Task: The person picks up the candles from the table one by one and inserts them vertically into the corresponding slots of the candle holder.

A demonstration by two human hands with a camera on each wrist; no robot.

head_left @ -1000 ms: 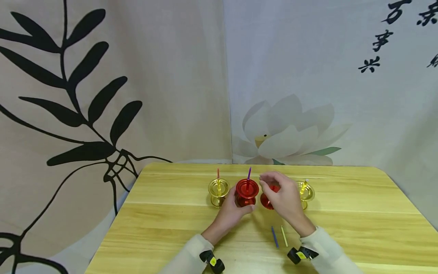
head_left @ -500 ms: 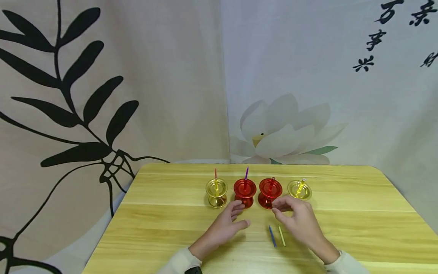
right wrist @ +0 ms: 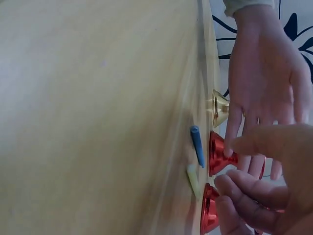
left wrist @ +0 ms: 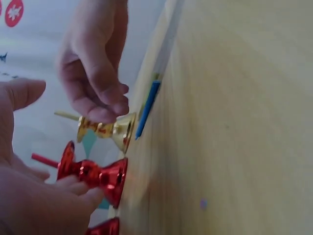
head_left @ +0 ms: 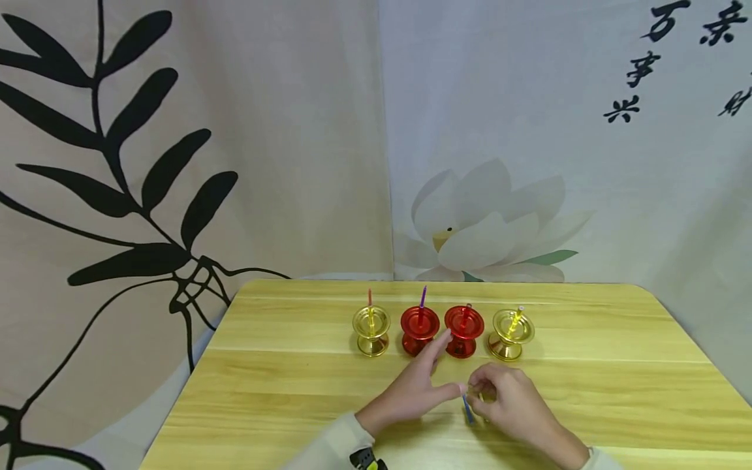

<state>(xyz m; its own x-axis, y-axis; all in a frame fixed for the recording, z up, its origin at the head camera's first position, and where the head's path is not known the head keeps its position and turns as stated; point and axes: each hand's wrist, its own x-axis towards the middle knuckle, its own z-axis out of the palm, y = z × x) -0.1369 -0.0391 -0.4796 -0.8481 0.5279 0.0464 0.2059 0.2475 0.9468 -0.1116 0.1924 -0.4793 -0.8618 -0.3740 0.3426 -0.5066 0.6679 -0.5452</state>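
My left hand (head_left: 414, 388) is stretched out in front of the two red candle holders, its fingers extended and holding nothing. Just right of it, my right hand (head_left: 511, 398) hovers over two loose candles, fingers bent and thumb apart from them. The blue candle (right wrist: 197, 147) and the pale yellow candle (right wrist: 193, 180) lie on the table beneath it; in the head view the hand mostly covers the yellow one. Behind stand a red holder (head_left: 408, 328) with a purple candle (head_left: 423, 296) and another red holder (head_left: 461, 346) with a red candle (head_left: 466, 316).
A gold holder (head_left: 371, 344) with a pinkish-red candle (head_left: 370, 297) ends the row on the left, and a gold holder (head_left: 506, 352) with a yellow candle (head_left: 516, 320) on the right. The wooden table (head_left: 617, 365) backs onto a printed curtain (head_left: 317, 143).
The left hand has let go of the red holder with the purple candle and shifted nearer and right. The right hand has come down from the right red holder to the loose candles.
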